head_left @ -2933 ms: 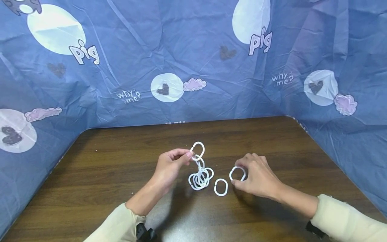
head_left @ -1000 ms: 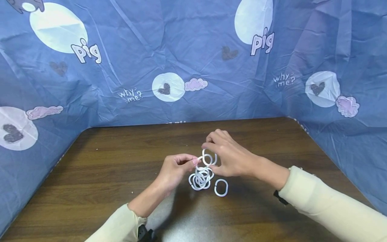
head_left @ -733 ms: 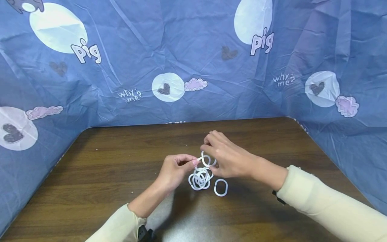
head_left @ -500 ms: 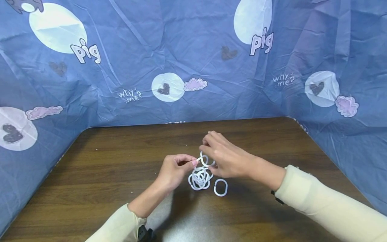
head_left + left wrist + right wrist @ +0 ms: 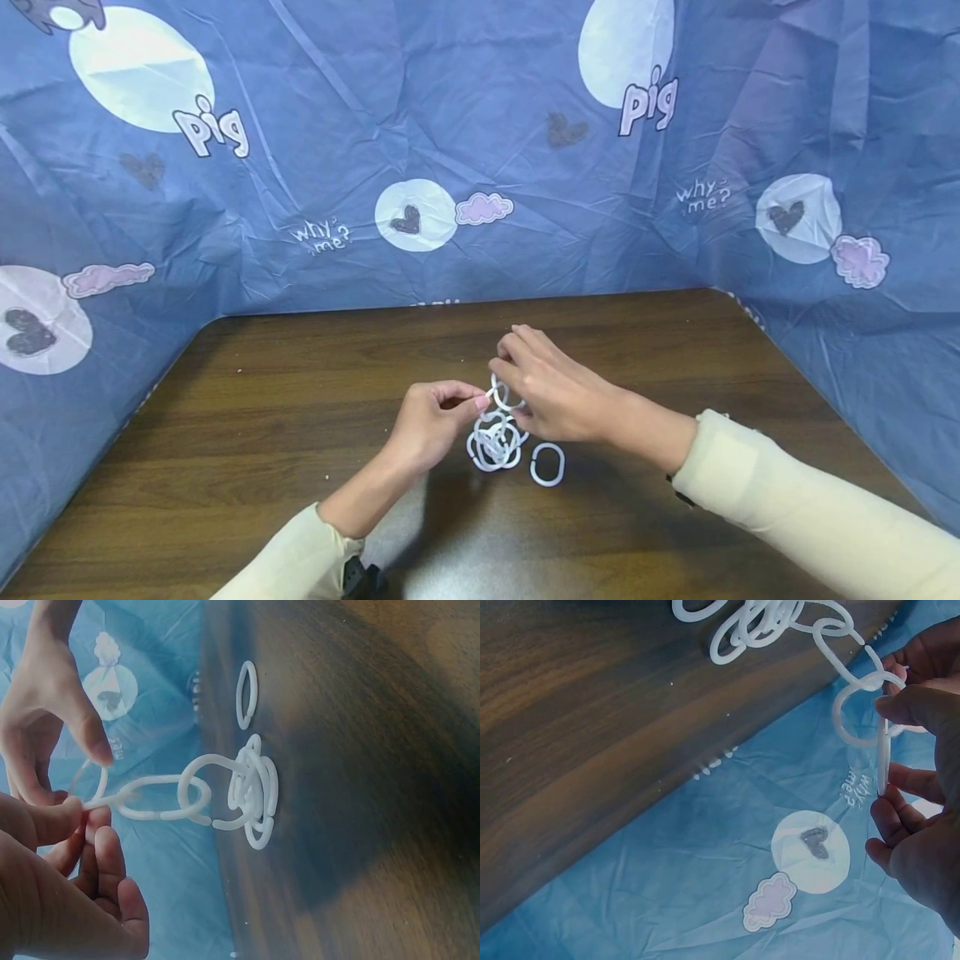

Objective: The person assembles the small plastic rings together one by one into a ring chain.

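Note:
White plastic C-shaped links, each with a small gap, form a chain whose lower part lies in a pile (image 5: 495, 467) on the table. Thumb and fingers of my left hand (image 5: 431, 421) pinch the chain's top link (image 5: 838, 712), and further links (image 5: 154, 780) hang from it. My right hand (image 5: 562, 392) holds another link (image 5: 883, 757) by its edges, crossing the top link. Whether the two are hooked together, I cannot tell. One loose link (image 5: 562, 465) lies right of the pile, below my right hand.
The brown wooden table (image 5: 262, 442) has a few tiny white specks on it. A blue printed cloth (image 5: 480, 125) hangs behind the table and along both sides. Dark wrist devices (image 5: 363, 577) show under the pale sleeves.
My right hand picked up a link from the table's right and brought it to the chain's top link. Lately it edges slightly left. My left hand keeps its pinch and the chain hangs lower.

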The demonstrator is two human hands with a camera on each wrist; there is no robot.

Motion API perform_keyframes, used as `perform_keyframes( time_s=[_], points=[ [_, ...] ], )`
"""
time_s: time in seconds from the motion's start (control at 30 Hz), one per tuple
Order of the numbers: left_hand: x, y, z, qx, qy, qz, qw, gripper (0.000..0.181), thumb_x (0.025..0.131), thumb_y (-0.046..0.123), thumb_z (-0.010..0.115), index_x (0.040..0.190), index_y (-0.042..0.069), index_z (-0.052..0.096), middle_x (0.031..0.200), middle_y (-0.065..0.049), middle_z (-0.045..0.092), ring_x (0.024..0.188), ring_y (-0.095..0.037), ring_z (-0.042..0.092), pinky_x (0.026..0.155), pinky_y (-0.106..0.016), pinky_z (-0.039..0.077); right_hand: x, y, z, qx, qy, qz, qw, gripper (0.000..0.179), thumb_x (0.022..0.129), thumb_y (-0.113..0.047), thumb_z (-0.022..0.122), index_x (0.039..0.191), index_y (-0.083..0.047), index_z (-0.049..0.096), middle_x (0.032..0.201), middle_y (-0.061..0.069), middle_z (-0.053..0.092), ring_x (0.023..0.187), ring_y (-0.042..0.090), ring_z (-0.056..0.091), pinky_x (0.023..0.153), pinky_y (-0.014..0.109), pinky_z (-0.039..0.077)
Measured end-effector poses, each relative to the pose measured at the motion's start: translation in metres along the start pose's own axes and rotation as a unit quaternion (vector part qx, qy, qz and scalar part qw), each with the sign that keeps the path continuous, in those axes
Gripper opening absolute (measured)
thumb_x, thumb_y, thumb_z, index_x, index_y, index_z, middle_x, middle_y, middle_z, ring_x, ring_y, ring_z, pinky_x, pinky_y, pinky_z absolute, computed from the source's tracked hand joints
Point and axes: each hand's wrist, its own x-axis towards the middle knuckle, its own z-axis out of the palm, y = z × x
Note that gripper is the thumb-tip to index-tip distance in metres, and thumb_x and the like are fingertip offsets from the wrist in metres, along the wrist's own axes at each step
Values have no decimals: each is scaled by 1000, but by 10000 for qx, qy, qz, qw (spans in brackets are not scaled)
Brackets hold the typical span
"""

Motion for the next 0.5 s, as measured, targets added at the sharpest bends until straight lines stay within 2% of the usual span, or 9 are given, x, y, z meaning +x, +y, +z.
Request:
perform_keyframes(
  time_s=[0.17,0.5],
  points=[
    [0,2,1,43,-116,52,9999,6,85,6,71,87,2,75,83,-6,72,75,-9,62,70,-25,49,2,1,5,-11,-6,123,9999,41,60,-15,78,94,-2,60,95,10,50,93,27,44,83,40,39],
    [0,0,0,19,-60,-10,10000,5,85,6,71,86,2,74,81,-6,72,73,-9,61,70,-26,49,-3,13,5,244,15,794,9965,41,65,-20,79,98,-2,63,94,8,50,90,25,43,80,37,38]
  ],
)
